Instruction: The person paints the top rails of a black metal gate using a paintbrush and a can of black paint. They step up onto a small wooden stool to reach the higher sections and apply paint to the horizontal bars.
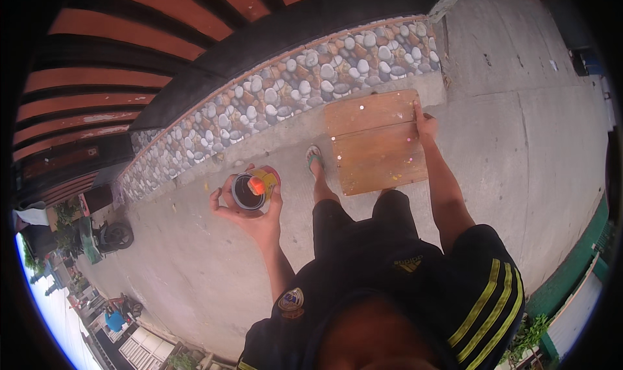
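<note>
My left hand [263, 222] is wrapped around a small round can [267, 175] with a yellow and red outside, tilted so its dark inside shows. An orange-red piece [257, 186] sticks up at the can's mouth; its kind and lower part cannot be made out. On the other side, my right hand [426, 125] grips the right edge of a brown wooden board [373, 149], its fingers partly hidden behind it. White, yellow and pink spots dot the board, and a seam crosses its upper part. The board is held in front of my legs, hiding part of one.
Ahead runs a low wall [285, 91] faced with a pebble pattern, below a red and black slatted gate [130, 52]. Grey concrete [195, 260] lies underfoot, with my sandalled foot [314, 159] left of the board. Far left stand a parked motorbike [117, 236] and a person in blue [115, 321].
</note>
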Demonstrator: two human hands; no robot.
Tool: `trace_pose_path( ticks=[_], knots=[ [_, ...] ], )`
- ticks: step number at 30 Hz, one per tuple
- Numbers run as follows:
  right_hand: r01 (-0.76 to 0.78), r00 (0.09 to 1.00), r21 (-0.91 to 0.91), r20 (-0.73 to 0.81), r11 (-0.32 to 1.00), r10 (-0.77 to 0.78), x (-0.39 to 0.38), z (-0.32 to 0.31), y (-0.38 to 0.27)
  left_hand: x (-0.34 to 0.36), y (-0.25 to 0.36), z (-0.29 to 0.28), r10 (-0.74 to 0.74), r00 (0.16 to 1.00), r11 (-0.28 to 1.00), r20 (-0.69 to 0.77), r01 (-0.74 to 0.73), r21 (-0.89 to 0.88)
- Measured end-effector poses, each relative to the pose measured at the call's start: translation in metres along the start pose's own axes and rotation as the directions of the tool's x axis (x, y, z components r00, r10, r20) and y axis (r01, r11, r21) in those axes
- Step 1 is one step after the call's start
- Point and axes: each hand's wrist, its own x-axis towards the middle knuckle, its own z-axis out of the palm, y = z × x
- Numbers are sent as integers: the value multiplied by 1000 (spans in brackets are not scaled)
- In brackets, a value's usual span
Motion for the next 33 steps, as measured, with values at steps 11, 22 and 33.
trace_pose_path(
  ticks=[11,22,33],
  knots=[
    [-257,963,72,-67,964,261,-79,20,41,160,-35,-19,246,922,967,297,-253,-17],
    [-368,898,80,-227,926,376,-128,12,87,114,-17,-11,225,909,967,352,-252,33],
    [-276,861,85,-421,958,285,-116,0,181,-21,-13,10,157,953,987,261,-163,3]
  ],
)
